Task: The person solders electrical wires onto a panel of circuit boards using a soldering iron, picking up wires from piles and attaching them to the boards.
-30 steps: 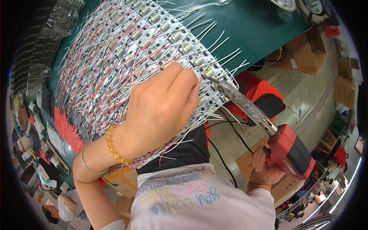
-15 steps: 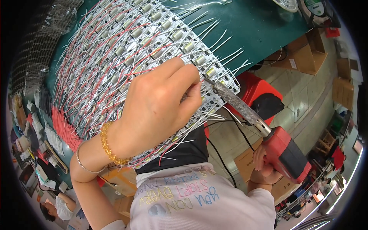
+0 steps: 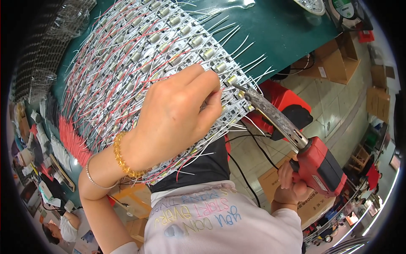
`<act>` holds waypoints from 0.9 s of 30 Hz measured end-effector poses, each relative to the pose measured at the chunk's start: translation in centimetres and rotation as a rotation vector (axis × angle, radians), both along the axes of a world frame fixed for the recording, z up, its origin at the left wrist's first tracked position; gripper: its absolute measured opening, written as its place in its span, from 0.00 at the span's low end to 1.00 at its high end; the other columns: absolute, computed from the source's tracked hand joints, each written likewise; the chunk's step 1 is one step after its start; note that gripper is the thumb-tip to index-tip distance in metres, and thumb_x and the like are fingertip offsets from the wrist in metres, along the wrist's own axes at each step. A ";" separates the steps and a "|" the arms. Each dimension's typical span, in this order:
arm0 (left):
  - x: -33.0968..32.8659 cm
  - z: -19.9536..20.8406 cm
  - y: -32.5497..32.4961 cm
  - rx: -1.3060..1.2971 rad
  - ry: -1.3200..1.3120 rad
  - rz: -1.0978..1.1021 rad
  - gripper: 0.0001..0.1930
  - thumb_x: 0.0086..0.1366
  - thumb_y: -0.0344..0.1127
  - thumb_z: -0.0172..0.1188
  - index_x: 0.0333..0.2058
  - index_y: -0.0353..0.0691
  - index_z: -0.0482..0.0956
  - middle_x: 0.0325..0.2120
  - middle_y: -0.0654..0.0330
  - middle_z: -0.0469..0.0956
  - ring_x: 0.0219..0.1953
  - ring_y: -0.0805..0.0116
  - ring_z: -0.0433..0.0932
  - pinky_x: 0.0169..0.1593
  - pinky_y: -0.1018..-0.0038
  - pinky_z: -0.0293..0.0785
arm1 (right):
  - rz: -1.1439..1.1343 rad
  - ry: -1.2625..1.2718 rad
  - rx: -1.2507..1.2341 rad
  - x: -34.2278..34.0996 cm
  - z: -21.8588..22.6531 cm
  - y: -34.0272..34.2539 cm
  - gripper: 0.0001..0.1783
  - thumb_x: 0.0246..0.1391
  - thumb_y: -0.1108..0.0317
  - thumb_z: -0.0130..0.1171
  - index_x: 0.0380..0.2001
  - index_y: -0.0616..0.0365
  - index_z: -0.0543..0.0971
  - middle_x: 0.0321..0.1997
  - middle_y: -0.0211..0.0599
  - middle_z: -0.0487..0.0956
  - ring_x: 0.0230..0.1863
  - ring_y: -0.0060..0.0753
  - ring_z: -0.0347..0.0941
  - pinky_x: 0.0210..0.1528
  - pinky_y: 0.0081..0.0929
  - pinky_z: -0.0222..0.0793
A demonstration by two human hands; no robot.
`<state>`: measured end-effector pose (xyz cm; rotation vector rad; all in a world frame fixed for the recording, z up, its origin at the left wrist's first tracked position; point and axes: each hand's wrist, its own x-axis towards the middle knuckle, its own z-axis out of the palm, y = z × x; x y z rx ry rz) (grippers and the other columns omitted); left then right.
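A panel of white circuit boards (image 3: 230,111) lies under my hands, carrying rows of silvery cylindrical components and many thin red, white and black wires. My left hand (image 3: 177,112) is over the panel's near part, thumb and index finger pinched together; whatever they hold is hidden. In my right hand (image 3: 292,182), at the lower right, is a red-and-black soldering gun (image 3: 319,167), held by its handle. Its metal barrel points up and left, and the tip is at the panel's right edge, close to a cylindrical component and just right of my left fingertips.
The panel rests on a green tabletop (image 3: 292,31). A metal dish (image 3: 311,6) and a spool (image 3: 344,9) stand at the far right. Red wire ends (image 3: 74,137) bunch at the left. Beyond the table edge are a red stool (image 3: 275,95), cardboard boxes (image 3: 332,61) and black cables (image 3: 245,175).
The soldering gun has shifted slightly right and up, its tip moving a little away from my left fingertips. My left hand keeps its pinch in nearly the same place.
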<state>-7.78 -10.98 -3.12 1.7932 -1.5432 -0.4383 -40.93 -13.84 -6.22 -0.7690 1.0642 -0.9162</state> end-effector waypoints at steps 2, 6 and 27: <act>0.2 0.7 0.2 0.030 -0.006 -0.004 0.03 0.53 0.22 0.59 0.25 0.34 0.74 0.20 0.58 0.71 0.19 0.68 0.71 0.23 0.77 0.66 | 0.304 -0.026 -0.211 1.7 0.6 -1.0 0.48 0.46 0.38 0.60 0.54 0.72 0.62 0.09 0.22 0.65 0.10 0.20 0.60 0.17 0.19 0.58; 2.0 4.3 2.7 0.109 -0.091 0.067 0.02 0.57 0.20 0.54 0.28 0.33 0.73 0.21 0.62 0.70 0.22 0.77 0.68 0.26 0.83 0.61 | 0.503 0.049 -0.350 3.4 2.5 -2.2 0.47 0.46 0.38 0.59 0.54 0.71 0.62 0.09 0.22 0.65 0.10 0.20 0.60 0.18 0.20 0.59; -3.5 -1.0 0.6 -0.036 -0.126 0.032 0.07 0.53 0.25 0.58 0.26 0.37 0.67 0.20 0.57 0.64 0.19 0.59 0.70 0.20 0.68 0.68 | 0.388 0.024 -0.321 -0.2 1.0 0.1 0.48 0.44 0.35 0.59 0.52 0.69 0.64 0.09 0.23 0.66 0.10 0.21 0.60 0.17 0.20 0.59</act>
